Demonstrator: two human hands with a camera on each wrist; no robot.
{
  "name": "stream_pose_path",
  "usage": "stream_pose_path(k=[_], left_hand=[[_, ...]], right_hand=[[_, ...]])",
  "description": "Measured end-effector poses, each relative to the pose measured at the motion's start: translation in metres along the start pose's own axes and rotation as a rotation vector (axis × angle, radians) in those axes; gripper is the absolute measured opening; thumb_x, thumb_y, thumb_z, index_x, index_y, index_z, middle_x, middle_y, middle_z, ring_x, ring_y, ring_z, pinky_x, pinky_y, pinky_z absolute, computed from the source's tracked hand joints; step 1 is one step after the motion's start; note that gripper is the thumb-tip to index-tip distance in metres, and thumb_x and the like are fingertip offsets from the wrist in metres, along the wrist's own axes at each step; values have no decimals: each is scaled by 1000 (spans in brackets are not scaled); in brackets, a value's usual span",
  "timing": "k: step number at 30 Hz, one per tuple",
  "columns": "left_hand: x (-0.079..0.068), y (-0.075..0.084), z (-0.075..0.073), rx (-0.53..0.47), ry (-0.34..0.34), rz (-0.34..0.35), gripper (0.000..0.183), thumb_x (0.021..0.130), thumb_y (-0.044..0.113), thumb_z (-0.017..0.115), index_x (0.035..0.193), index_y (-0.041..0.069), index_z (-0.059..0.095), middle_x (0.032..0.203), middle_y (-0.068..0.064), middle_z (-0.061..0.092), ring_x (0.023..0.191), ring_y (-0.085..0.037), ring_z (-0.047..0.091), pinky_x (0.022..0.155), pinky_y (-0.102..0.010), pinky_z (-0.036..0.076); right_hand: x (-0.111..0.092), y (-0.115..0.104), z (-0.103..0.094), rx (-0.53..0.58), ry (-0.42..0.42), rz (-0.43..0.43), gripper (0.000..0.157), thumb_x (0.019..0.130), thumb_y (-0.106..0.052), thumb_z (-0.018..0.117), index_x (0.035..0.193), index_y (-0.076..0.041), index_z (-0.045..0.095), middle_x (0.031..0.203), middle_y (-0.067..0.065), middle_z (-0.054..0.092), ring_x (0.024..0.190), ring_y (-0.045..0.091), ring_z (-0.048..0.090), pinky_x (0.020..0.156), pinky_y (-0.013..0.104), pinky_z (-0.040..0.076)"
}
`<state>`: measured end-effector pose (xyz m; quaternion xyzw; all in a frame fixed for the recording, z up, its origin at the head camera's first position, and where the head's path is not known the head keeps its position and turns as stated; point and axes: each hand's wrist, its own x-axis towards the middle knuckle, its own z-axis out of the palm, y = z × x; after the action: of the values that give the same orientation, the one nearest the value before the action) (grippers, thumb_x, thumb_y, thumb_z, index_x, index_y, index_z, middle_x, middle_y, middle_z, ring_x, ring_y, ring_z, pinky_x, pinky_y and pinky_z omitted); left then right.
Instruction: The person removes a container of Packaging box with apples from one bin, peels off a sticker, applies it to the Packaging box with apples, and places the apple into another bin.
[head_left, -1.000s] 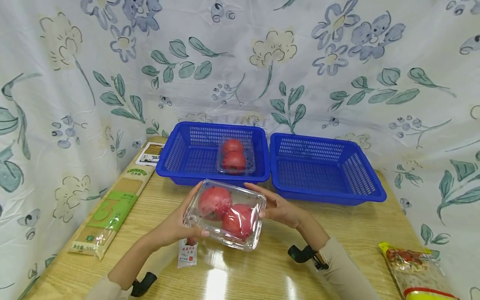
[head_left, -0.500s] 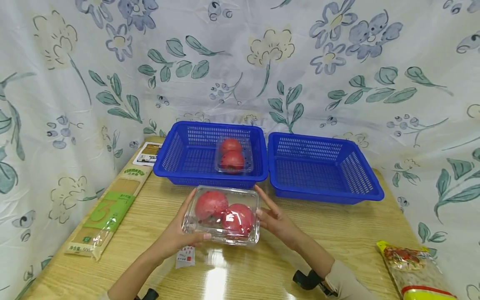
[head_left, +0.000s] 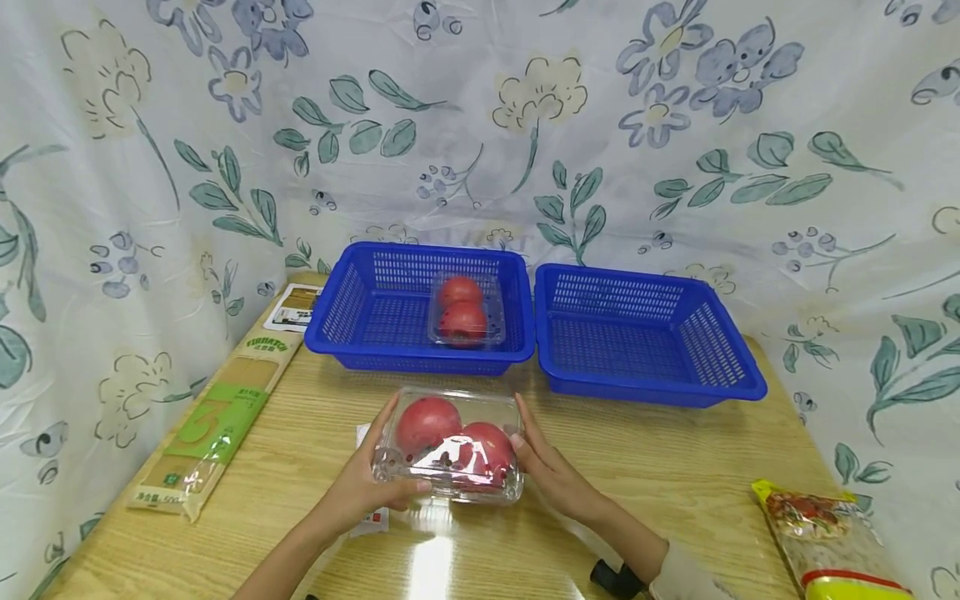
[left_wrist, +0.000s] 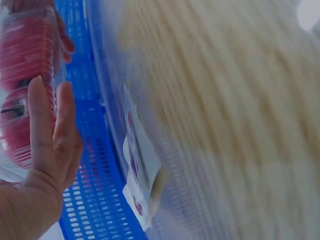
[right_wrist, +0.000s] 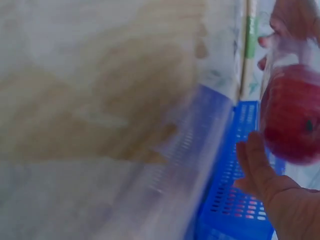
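Observation:
Both hands hold a clear plastic clamshell box (head_left: pixel 487 406) above the table, with two red tomatoes (head_left: pixel 429 422) inside. My left hand (head_left: pixel 367 483) grips its left end, thumb across the near side. At the opposite end, my right hand (head_left: pixel 555 479) has its fingers and thumb against the side. In the left wrist view, fingers (left_wrist: pixel 42 125) lie along the ribbed plastic, and part of the box is cut off. A small white packet (head_left: pixel 372 522) lies on the table, partly hidden by the left hand and box.
A blue basket (head_left: pixel 360 342) behind the hands contains another box of tomatoes (head_left: pixel 463 315). A second blue basket (head_left: pixel 648 385) stands beside it on the right. Noodle packs lie at the left edge (head_left: pixel 217 425) and at the front right (head_left: pixel 828 533).
The held box has come down and toward the person, away from the left basket. Its earlier slant has levelled out. Both hands have moved along with it.

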<state>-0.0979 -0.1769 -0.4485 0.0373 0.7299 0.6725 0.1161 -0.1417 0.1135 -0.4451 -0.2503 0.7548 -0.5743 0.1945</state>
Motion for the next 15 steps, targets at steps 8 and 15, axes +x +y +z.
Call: stream_pose_path(k=[8, 15], left_hand=[[-2, -4, 13, 147, 25, -47, 119, 74, 21, 88, 156, 48, 6, 162, -29, 7, 64, -26, 68, 54, -41, 57], [-2, -5, 14, 332, 23, 11, 120, 75, 33, 86, 155, 49, -2, 160, -26, 22, 115, -42, 58, 84, -56, 53]], right_hand=[[-5, 11, 7, -100, -11, 69, 134, 82, -40, 81, 151, -17, -33, 158, 36, 13, 147, 47, 19, 116, 59, 20], [-6, 14, 9, -120, 15, 64, 144, 73, -32, 89, 152, -17, -31, 154, 38, 24, 144, 48, 29, 115, 60, 25]])
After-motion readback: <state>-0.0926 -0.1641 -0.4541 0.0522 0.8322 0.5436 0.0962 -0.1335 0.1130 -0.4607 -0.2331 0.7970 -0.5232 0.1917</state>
